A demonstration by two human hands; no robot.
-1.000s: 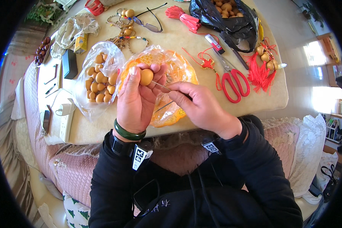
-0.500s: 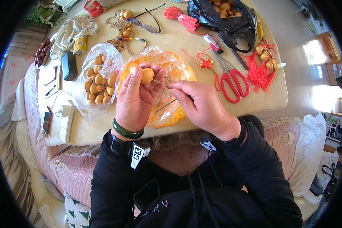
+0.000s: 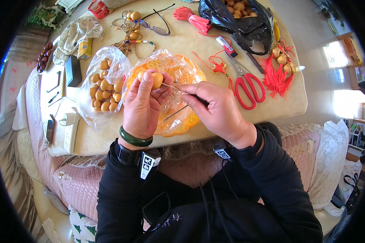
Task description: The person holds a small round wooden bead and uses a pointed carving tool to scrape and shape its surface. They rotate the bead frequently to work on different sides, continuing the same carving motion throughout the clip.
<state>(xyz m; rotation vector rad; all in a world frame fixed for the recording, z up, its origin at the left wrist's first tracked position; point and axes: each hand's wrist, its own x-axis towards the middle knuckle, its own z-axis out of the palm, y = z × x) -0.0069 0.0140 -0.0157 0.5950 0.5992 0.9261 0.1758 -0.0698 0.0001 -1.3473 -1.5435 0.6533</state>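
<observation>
My left hand pinches a small tan bottle gourd between thumb and fingers, above an orange patterned dish lined with clear plastic. From the right, my right hand grips a thin metal pick, whose tip meets the gourd's right end; how deep it goes I cannot tell. A second slim dark rod sticks out below the same hand, pointing down-left, its handle tucked in the palm. Left of the dish, a clear plastic bag holds several similar gourds.
Red-handled scissors, a glue-like tube and a red knotted cord lie to the right. Farther back are a black bag of gourds, red tassels, glasses and beaded strings. A white power strip sits left.
My right hand has shifted slightly left, and the pick with it. My left hand keeps hold of the gourd, almost in the same place.
</observation>
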